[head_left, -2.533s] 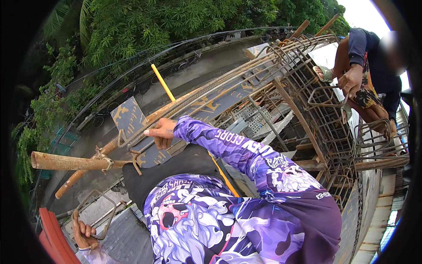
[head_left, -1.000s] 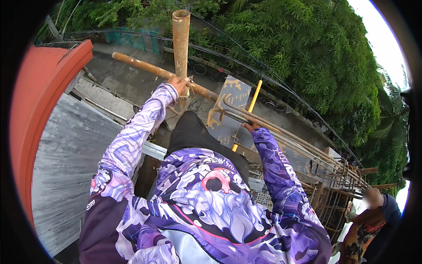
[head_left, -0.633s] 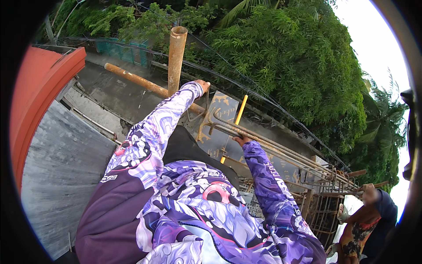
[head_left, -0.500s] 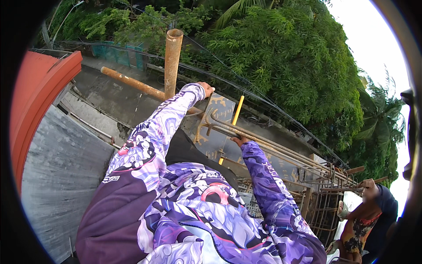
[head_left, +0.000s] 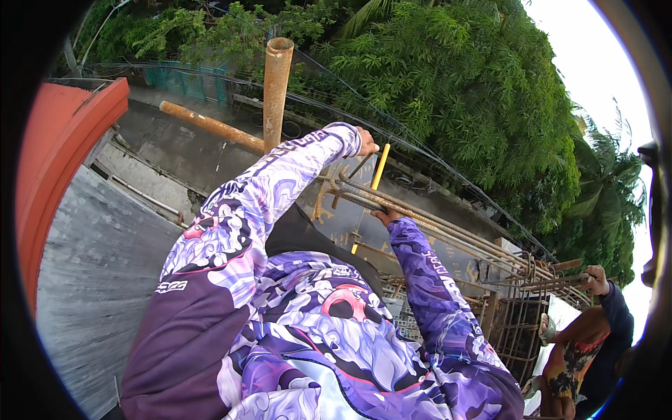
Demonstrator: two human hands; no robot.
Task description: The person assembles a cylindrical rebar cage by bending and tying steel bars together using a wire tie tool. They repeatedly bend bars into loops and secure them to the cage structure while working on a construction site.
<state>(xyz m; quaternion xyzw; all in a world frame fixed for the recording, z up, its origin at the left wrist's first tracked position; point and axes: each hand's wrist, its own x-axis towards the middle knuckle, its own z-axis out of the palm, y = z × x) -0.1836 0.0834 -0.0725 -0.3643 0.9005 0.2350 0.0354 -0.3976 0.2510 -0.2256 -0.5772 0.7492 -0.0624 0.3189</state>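
Observation:
My left hand [head_left: 367, 143] is closed around the top of a short dark rod [head_left: 360, 166], which looks like the bent end of a rebar. Lower down, my right hand [head_left: 386, 216] grips the near side of a bundle of long rusty rebars [head_left: 448, 229]; its fingers are partly hidden. The bundle runs away to the right, its hooked ends lying near my hands. Beneath it is a dark printed panel [head_left: 341, 222]. A yellow rod [head_left: 381, 166] stands up behind the bars, between my two hands.
A rusty upright pipe [head_left: 277, 91] and a rusty slanting pipe [head_left: 210, 127] are beyond my left arm. Grey sheeting [head_left: 105, 259] and a red roof edge [head_left: 66, 143] lie left. At right, another person's hand [head_left: 596, 280] holds a bar near a rebar cage [head_left: 521, 336]. Cables cross behind.
My left hand has moved right, toward the yellow rod, and the dark rod now shows below it. My right hand has shifted slightly right. The other person's hand has risen.

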